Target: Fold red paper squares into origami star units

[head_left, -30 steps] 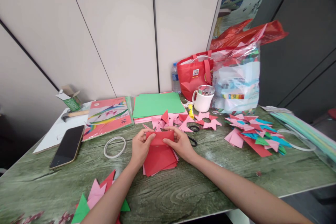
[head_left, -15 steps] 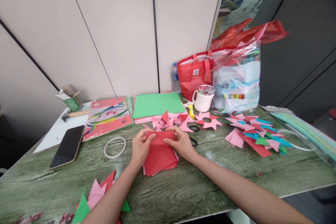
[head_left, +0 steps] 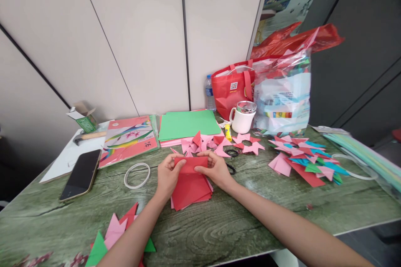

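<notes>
Between my two hands is a folded piece of red paper (head_left: 191, 164), held by its left and right ends. My left hand (head_left: 169, 175) pinches the left end, thumb on the near face and fingers behind. On the right end, my right hand (head_left: 217, 170) grips in the same way. Beneath the held piece lies a stack of red and pink paper squares (head_left: 191, 194), its edges slightly fanned. Just beyond my fingers rest folded pink and red paper pieces (head_left: 200, 144). A folded green, pink and red paper piece (head_left: 114, 231) sits partly behind my left forearm.
Green sheets (head_left: 189, 125), a paper pack (head_left: 128, 139), a phone (head_left: 80, 175) and a white ring (head_left: 137, 176) lie to the left and back. A mug (head_left: 243, 119), glue stick (head_left: 228, 132), red bag (head_left: 230, 91) and colourful folded papers (head_left: 308, 156) are to the right.
</notes>
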The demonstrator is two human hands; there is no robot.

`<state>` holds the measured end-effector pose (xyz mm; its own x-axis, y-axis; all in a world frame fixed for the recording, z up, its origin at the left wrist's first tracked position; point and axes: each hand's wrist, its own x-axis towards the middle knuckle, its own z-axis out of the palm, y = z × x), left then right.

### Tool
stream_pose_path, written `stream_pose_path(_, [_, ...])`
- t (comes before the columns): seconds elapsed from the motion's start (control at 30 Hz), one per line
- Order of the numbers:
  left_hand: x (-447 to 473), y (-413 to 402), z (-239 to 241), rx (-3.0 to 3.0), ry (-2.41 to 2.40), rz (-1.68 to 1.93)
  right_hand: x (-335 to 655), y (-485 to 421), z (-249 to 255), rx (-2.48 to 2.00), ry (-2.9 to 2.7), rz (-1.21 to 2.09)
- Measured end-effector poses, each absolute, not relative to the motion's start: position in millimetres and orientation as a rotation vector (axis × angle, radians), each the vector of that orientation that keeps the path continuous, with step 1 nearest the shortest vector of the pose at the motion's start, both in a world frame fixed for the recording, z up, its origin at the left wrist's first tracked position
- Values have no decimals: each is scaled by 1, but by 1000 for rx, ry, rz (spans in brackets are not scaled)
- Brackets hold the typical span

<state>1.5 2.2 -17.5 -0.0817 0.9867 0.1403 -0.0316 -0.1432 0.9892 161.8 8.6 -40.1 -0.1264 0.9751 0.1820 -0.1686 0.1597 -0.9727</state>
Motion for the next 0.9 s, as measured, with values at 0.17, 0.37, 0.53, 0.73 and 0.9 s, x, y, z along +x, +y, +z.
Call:
stream_pose_path(0.17, [1, 2, -17, 1242, 1169, 1387, 164, 10, -39, -909, -1318, 1227])
stream_pose_path(0.37, [5, 0, -12, 1274, 1160, 1360, 166, 14, -42, -929, -1354, 1133])
stream_pose_path(0.53, [4, 0, -13, 1280, 1186, 1334, 166, 14, -42, -943, -1386, 1059])
stream_pose_path(0.73, [4, 0, -14, 1254, 1163, 1316, 165, 11, -37, -957, -1388, 1045])
stream_pose_path(0.9, [4, -1, -14, 1247, 1163, 1316, 165, 11, -37, -970, -1384, 1039])
